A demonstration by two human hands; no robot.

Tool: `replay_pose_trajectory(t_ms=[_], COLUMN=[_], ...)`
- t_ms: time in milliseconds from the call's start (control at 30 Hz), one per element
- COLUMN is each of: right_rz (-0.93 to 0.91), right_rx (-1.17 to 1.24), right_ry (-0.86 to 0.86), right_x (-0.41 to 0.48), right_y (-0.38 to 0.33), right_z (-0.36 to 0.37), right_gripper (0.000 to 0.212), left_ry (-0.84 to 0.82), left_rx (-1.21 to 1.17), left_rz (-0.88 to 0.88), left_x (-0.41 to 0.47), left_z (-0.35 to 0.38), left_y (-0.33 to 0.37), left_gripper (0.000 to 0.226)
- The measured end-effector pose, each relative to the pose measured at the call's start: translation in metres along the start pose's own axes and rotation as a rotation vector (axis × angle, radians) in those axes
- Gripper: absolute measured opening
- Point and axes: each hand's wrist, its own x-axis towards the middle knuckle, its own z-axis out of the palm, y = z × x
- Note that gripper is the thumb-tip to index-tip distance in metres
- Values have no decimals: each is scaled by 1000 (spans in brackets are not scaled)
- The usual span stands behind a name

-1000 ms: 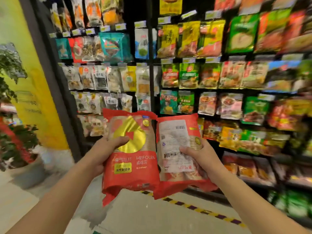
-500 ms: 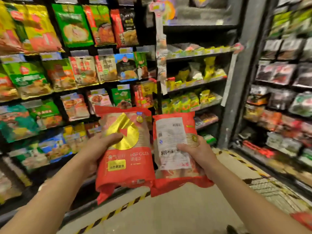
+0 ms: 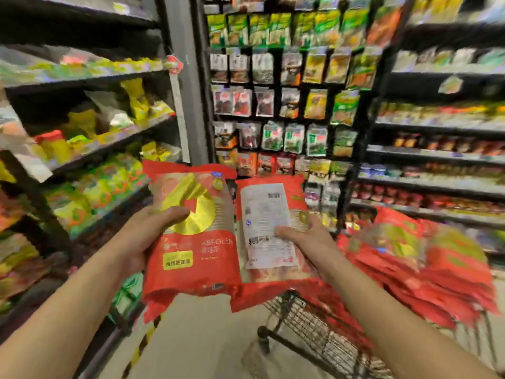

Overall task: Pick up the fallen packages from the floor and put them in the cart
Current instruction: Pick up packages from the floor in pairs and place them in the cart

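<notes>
The person is holding two red packages off the floor, one in each hand, in front of the chest. The left hand point(image 3: 144, 236) is gripping the left package point(image 3: 191, 231), thumb across its gold emblem, front face showing. The right hand point(image 3: 306, 236) is clasping the right package point(image 3: 270, 233), thumb on its white printed label, back face showing. The two packages are touching edge to edge.

The wire cart point(image 3: 314, 332) is standing below and to the right, and a heap of similar red packages point(image 3: 426, 269) is already lying in it; these appear to be deposited. The two held packages are not yet over the basket, so placement is outstanding. No packages are showing on the visible floor point(image 3: 207, 337); whether more remain cannot be told.

The packages are glossy, crinkled film pouches, flat and pliable, with sealed margins. The cart is dark metal mesh with a tubular rim.
</notes>
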Motion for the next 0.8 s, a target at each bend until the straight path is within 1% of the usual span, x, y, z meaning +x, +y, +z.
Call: replay_pose_trajectory(t_ms=[100,133,200,233,267,333,400,467,500,567,667,800], right_rz=[-14,-15,-12,-14,-18,-5,7,14,14,-5,-11,1], right_rx=[-5,-13,-12,7,22,35,57,84,97,112,108,127], right_ry=[184,234,332,384,429,506,572,637,665,700,718,709], right_x=[-8,-11,-19,-24,-30,-41,-51,-59,-62,-66,-63,-41], right_y=[3,5,6,7,8,9,11,13,13,16,17,22], right_z=[-38,-52,-80,-96,-113,-144,-178,-211,-229,-265,-319,-392], right_gripper=[42,43,53,56,56,57,70,83,80,68,54,43], left_ry=[-181,-236,-355,-410,-457,-524,-571,-640,-681,-730,-772,-782], left_rx=[-12,-8,8,21,41,62,70,93,103,124,123,162], left_rz=[-8,-14,-18,-23,-29,-24,-35,-51,-58,-62,-61,-83], left_x=[45,55,70,78,83,95,103,109,109,112,114,128], left_z=[44,62,101,122,144,187,231,277,301,346,409,487], left_y=[2,2,4,4,6,6,6,6,6,4,-1,-11], left_gripper=[59,60,46,47,48,39,36,41,43,43,36,39])
